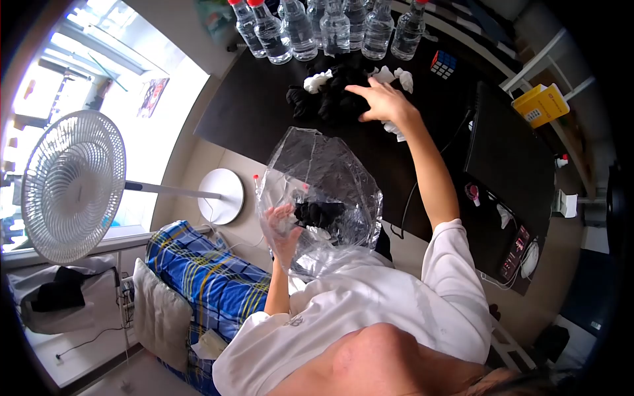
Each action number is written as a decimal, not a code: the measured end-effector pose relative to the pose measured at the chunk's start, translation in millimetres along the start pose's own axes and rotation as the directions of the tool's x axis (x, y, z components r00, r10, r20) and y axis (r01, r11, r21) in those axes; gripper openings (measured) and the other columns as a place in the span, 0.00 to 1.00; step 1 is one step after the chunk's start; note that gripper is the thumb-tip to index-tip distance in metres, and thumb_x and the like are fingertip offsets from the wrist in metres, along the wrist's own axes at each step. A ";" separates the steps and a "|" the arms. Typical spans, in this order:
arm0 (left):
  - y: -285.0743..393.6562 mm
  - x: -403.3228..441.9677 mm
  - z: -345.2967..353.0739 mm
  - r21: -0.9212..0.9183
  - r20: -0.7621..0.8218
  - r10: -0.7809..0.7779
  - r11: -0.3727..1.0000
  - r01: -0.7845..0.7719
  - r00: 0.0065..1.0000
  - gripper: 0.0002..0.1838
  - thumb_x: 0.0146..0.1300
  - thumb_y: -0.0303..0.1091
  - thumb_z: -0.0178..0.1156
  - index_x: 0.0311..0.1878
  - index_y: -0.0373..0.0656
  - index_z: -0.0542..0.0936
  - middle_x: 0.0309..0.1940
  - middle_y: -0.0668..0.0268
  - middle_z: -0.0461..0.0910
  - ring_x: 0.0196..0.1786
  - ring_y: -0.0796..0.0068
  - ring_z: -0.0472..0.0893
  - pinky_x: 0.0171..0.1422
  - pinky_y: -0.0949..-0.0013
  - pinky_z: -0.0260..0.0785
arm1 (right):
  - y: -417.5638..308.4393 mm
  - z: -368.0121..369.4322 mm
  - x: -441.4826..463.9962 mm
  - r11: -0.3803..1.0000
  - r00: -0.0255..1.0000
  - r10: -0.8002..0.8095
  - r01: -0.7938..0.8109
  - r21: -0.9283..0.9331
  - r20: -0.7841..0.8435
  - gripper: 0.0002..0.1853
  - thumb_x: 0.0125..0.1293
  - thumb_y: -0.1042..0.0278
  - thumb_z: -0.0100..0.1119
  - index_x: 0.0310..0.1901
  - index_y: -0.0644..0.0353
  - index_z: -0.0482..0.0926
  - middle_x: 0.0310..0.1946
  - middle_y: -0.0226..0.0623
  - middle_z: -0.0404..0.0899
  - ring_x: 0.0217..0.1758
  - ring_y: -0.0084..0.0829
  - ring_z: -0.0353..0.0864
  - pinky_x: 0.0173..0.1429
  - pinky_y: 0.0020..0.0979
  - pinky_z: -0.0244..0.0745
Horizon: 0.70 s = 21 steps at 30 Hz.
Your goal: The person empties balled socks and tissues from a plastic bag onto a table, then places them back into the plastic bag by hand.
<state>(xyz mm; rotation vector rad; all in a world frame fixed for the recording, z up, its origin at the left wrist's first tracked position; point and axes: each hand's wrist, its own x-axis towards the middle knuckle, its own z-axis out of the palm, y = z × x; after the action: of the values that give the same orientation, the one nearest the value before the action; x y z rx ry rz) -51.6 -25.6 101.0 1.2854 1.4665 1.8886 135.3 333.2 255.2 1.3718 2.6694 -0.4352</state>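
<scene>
My left hand [282, 228] holds a large clear plastic bag [350, 165] from its left side, seen partly through the film. Inside the bag lie black bundled cloths [318, 214] that look like rolled socks, with some white beneath. My right hand [384, 102] reaches over the dark table, fingers apart, at the right edge of a heap of black sock-like bundles [337, 102]. White bundles [318, 81] lie among the black ones, and a few sit just behind my right hand. Nothing shows between its fingers.
Several clear bottles [335, 30] with red caps line the back of the dark table [244, 99]. A puzzle cube [443, 64] and a laptop [508, 155] are on the right. A white fan [76, 185] stands left, near a blue plaid cloth [205, 264].
</scene>
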 end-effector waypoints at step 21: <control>-1.2 1.3 2.8 -0.008 -0.030 -0.037 0.999 0.037 0.999 0.44 0.60 0.37 0.74 0.73 0.37 0.59 0.59 0.50 0.79 0.59 0.57 0.81 0.68 0.57 0.72 | -18.2 -107.5 -111.9 0.801 0.817 -0.278 0.488 0.349 -0.505 0.07 0.63 0.64 0.68 0.39 0.54 0.83 0.38 0.34 0.79 0.39 0.39 0.82 0.45 0.41 0.78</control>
<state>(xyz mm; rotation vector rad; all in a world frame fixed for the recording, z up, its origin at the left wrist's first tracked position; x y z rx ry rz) -50.1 -22.7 100.4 1.2231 1.4865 1.8960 189.7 268.4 386.5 1.0793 3.4121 -0.9799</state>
